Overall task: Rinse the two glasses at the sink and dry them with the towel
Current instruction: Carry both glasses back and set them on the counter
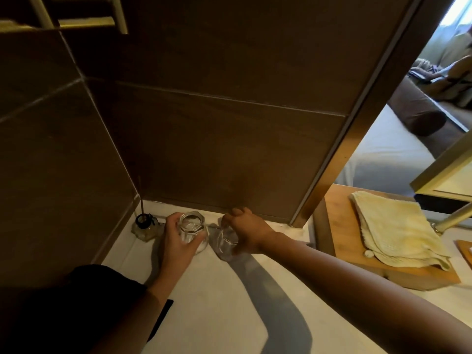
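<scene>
White counter (219,302) runs along brown tiled wall, into corner. Two clear glasses on it near wall, side by side. Left glass (191,229) has left hand (178,241) around it. Right glass (226,241) has right hand (245,229) on it. Small holder with thin stick (144,222) stands in corner, just left of glasses. Wooden tray (339,221) sits on counter at right. Folded pale yellow towel (393,231) lies on tray.

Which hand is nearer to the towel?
The right hand. It grips a glass on the counter, left of the towel. The left hand holds the other glass farther left, near the corner.
</scene>
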`<state>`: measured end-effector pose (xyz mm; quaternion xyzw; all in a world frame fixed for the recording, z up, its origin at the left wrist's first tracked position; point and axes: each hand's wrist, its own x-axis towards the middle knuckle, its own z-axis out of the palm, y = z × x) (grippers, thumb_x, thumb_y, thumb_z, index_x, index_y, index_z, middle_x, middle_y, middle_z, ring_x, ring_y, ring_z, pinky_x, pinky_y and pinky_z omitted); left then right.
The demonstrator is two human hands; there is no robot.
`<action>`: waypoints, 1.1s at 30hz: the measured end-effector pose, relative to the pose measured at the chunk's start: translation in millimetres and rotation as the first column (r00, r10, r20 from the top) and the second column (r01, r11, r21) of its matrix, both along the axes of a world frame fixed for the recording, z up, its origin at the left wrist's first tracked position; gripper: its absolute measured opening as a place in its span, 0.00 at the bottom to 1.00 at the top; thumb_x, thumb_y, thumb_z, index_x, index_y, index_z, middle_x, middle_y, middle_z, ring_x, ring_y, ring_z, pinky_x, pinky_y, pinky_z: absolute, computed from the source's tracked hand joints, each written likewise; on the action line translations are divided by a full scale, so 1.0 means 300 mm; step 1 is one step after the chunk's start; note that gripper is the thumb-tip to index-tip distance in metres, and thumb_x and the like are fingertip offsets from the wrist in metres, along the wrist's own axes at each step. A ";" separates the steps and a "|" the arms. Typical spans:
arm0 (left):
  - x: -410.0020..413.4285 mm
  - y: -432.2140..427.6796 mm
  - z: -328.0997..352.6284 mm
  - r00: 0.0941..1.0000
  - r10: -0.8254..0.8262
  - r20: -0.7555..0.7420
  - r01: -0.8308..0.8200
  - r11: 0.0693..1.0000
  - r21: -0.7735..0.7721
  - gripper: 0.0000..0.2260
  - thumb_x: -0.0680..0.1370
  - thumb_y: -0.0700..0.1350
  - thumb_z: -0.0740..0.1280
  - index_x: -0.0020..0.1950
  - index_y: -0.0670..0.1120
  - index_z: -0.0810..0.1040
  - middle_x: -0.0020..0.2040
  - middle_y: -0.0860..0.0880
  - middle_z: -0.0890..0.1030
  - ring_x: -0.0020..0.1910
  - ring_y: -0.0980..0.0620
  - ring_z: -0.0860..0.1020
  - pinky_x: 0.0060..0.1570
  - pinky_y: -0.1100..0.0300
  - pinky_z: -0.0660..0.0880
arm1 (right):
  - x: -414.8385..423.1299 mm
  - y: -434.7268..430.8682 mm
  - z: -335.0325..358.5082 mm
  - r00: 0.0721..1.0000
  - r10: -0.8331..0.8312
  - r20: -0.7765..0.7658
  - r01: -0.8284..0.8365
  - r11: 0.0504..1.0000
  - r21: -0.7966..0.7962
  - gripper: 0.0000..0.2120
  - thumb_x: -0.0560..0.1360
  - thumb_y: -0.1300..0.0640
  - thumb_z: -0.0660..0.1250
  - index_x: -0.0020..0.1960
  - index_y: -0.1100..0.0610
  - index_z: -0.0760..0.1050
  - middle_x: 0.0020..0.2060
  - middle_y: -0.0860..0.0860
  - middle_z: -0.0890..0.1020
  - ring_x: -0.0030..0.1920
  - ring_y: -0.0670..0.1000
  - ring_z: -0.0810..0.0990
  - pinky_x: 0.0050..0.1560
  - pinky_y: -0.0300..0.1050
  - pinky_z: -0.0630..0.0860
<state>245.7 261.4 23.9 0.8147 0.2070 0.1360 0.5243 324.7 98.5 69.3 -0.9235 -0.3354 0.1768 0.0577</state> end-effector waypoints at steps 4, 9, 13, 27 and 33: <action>0.009 0.013 -0.015 0.999 -0.032 -0.005 0.032 0.999 0.022 0.31 0.67 0.37 0.77 0.65 0.42 0.66 0.61 0.41 0.75 0.58 0.46 0.75 0.50 0.61 0.72 | -0.006 0.004 -0.015 1.000 -0.026 -0.009 0.026 0.999 0.043 0.36 0.66 0.50 0.77 0.69 0.50 0.67 0.64 0.53 0.72 0.63 0.56 0.68 0.56 0.49 0.75; 0.010 0.020 -0.035 0.997 -0.050 -0.052 0.054 0.995 0.088 0.33 0.67 0.40 0.77 0.66 0.43 0.64 0.62 0.42 0.74 0.57 0.47 0.74 0.48 0.60 0.72 | -0.028 -0.015 -0.047 0.996 -0.092 -0.013 0.093 0.990 0.102 0.36 0.66 0.50 0.77 0.69 0.47 0.63 0.66 0.51 0.72 0.65 0.56 0.66 0.56 0.52 0.76; 0.008 0.020 -0.036 0.997 -0.045 -0.066 0.054 0.988 0.142 0.32 0.67 0.43 0.77 0.66 0.44 0.64 0.61 0.43 0.75 0.55 0.48 0.75 0.46 0.61 0.72 | -0.034 -0.022 -0.068 0.989 -0.142 -0.052 0.148 0.978 0.146 0.38 0.66 0.51 0.78 0.70 0.46 0.63 0.67 0.49 0.71 0.66 0.55 0.66 0.58 0.52 0.76; -0.005 0.001 -0.025 0.998 -0.001 -0.068 0.007 0.995 0.095 0.32 0.68 0.41 0.76 0.68 0.45 0.65 0.63 0.42 0.75 0.57 0.46 0.75 0.47 0.61 0.72 | -0.043 -0.034 -0.108 0.971 -0.200 -0.133 0.230 0.932 0.280 0.35 0.64 0.51 0.78 0.65 0.47 0.64 0.66 0.48 0.73 0.63 0.55 0.67 0.60 0.47 0.69; -0.009 0.003 0.050 0.984 -0.063 -0.166 0.084 0.989 0.124 0.37 0.71 0.46 0.73 0.74 0.47 0.57 0.71 0.43 0.68 0.67 0.42 0.70 0.57 0.55 0.72 | -0.072 -0.038 -0.062 0.971 -0.221 -0.086 0.236 0.933 0.272 0.41 0.67 0.50 0.76 0.74 0.50 0.59 0.71 0.51 0.67 0.68 0.55 0.65 0.66 0.47 0.68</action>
